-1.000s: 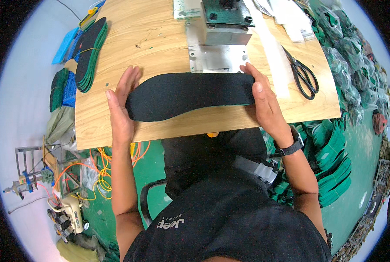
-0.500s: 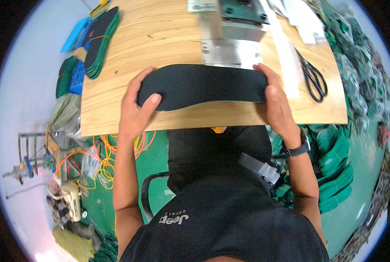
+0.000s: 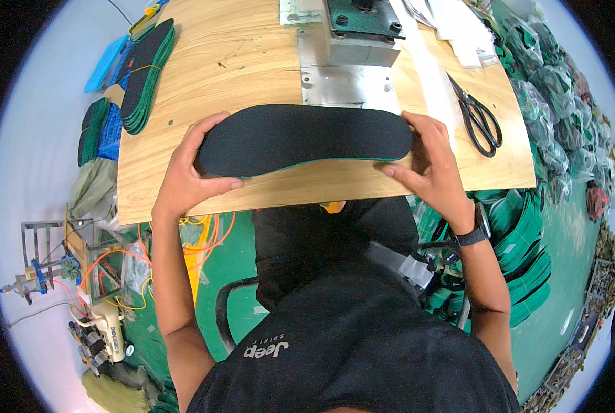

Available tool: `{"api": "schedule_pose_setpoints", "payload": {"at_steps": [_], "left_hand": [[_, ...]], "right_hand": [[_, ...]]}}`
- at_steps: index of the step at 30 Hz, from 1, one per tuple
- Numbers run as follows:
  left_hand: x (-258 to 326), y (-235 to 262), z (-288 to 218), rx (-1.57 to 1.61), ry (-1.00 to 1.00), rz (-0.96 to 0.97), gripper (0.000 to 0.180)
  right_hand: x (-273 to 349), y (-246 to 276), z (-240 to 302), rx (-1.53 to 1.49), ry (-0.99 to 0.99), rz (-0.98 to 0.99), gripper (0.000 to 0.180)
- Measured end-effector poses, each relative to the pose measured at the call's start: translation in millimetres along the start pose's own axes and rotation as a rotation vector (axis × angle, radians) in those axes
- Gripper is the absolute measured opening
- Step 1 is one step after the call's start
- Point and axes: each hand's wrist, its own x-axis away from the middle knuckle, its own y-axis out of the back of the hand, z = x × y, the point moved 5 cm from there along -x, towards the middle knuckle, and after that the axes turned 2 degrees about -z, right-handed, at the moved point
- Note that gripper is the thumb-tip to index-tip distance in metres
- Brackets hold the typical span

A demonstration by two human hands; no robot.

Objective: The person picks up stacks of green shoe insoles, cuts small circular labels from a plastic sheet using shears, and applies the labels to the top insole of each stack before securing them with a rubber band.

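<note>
A black insole (image 3: pixel 300 141) with a thin green lower edge lies crosswise near the table's front edge. My left hand (image 3: pixel 187 172) wraps round its wide left end, fingers at the far edge and thumb along the near edge. At the narrow right end, my right hand (image 3: pixel 431 155) holds it likewise, fingertips at the far corner and thumb at the near edge. The fingers under the insole are hidden. Just beyond it stands a metal device with a flat silver plate (image 3: pixel 345 86) and a dark green top block (image 3: pixel 364 24).
Black-handled scissors (image 3: pixel 481 120) lie right of my right hand, beside a white strip (image 3: pixel 428 82). A banded stack of insoles (image 3: pixel 147 76) sits at the table's left edge. Green bundles (image 3: pixel 521 261) and bagged goods (image 3: pixel 562 103) fill the right side. Orange hoses (image 3: pixel 125 253) lie below left.
My left thumb has slid off the insole's top to its near edge. My right thumb has swung from the end to the near edge. The whole view has shifted slightly.
</note>
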Motion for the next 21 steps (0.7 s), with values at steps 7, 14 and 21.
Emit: {"api": "schedule_pose_setpoints", "payload": {"at_steps": [7,14,21], "left_hand": [[-10,-1,5,-0.086,0.037,0.071,0.100],[-23,5,21,-0.121,0.009,-0.018,0.101],[-49,15,34,-0.072,-0.003,-0.044,0.095]], "right_hand": [[-6,-2,-4,0.077,0.008,0.013,0.068],[-34,-15,-19,-0.006,-0.002,-0.016,0.070],[-55,-31,-38,-0.015,-0.001,-0.137,0.065]]}}
